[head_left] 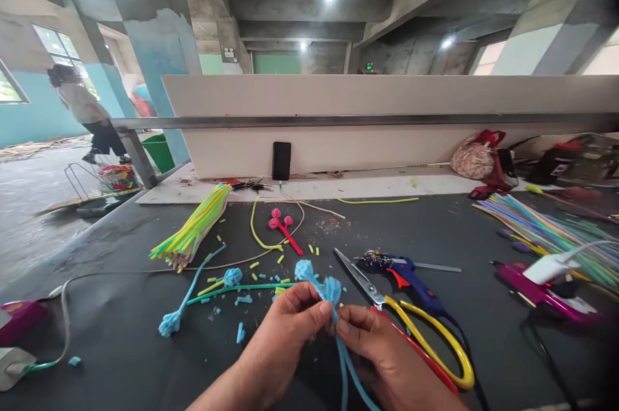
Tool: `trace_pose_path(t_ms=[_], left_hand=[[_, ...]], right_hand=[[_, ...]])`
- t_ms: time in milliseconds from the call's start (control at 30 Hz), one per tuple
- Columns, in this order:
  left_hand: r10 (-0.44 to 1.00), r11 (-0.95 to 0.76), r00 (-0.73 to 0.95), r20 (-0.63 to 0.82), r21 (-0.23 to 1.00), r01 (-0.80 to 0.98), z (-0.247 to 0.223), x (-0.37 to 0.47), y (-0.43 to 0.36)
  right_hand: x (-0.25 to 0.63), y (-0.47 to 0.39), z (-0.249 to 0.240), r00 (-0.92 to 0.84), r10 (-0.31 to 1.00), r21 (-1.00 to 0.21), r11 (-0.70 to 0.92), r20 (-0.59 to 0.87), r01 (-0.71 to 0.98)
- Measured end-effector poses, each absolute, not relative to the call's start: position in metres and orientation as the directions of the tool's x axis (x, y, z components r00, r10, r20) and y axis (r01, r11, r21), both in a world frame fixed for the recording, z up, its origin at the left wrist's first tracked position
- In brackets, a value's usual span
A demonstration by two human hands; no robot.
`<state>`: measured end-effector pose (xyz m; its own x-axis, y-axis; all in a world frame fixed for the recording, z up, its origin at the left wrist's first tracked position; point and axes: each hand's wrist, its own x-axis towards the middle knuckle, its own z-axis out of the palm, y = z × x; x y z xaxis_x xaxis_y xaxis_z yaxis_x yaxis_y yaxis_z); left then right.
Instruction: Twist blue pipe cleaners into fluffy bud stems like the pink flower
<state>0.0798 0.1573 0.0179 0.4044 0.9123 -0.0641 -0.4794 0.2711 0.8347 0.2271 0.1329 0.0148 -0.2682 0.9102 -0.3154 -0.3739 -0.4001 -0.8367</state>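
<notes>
Between my two hands is a blue pipe-cleaner flower [333, 290] with fluffy heads on top and long stems hanging below. My left hand [290, 324] pinches it just under the heads. On the other side, my right hand [372, 346] grips the stems with thumb and forefinger. Scissors [420, 330] with yellow and red handles lie partly behind my right hand, blades apart. To the left rest another blue pipe-cleaner flower [171, 322], a small blue fluffy head [233, 277] and a green pipe cleaner [242, 288]. A pink pipe-cleaner sprig [286, 230] lies further back.
A blue glue gun [406, 272] lies beyond the scissors. Pipe-cleaner bundles [193, 227] lie left and right. Cut bits and cables litter the black table [120, 333]. A phone [281, 160] leans on the back board; a purple power strip [546, 295] sits right. A person walks far left.
</notes>
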Motion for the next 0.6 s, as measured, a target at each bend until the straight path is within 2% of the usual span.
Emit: trace_pose_path(t_ms=[267, 400, 600], left_hand=[[0.931, 0.243, 0.359, -0.062, 0.84, -0.485, 0.0179, 0.0801, 0.1545], [0.917, 0.277, 0.39, -0.081, 0.834, -0.478, 0.0174, 0.0805, 0.1536], [0.925, 0.251, 0.372, -0.081, 0.864, -0.436, 0.0146, 0.0817, 0.1532]], right_hand=[[0.2213, 0.1293, 0.024, -0.206, 0.951, -0.917, -0.284, -0.231, -0.281], [0.2249, 0.13, 0.0244, -0.241, 0.946, -0.941, -0.267, -0.215, -0.207], [0.2294, 0.1317, 0.0238, -0.283, 0.943, -0.954, -0.232, -0.173, -0.189]])
